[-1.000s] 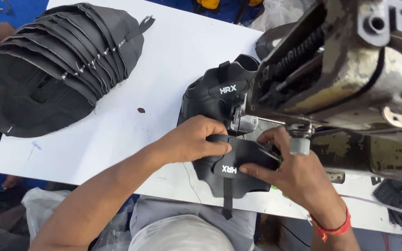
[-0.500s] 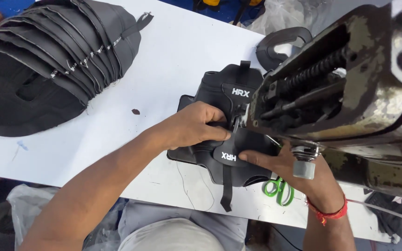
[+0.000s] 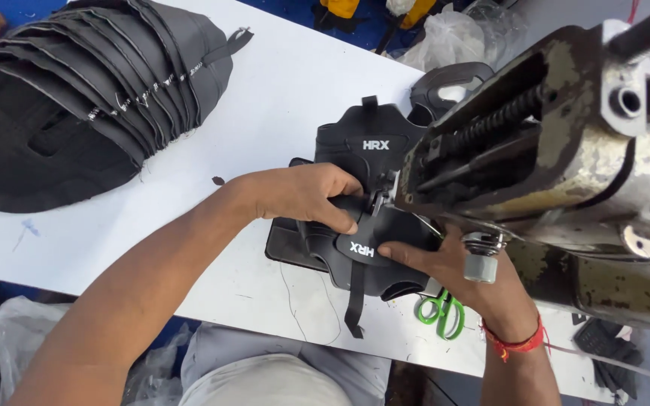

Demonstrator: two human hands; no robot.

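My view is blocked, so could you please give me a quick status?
Left hand and right hand press the black shoe upper under the sewing machine. Green scissors beside it.

A white table [image 3: 280, 90] carries a stack of black pieces [image 3: 77, 105] far left of the grips, a black piece [image 3: 374, 259] under them, and green snips [image 3: 441, 312] just below.

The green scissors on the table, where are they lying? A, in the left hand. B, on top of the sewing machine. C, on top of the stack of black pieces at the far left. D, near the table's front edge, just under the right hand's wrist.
D: the green scissors lie on the white table near its front edge, beside the right hand.
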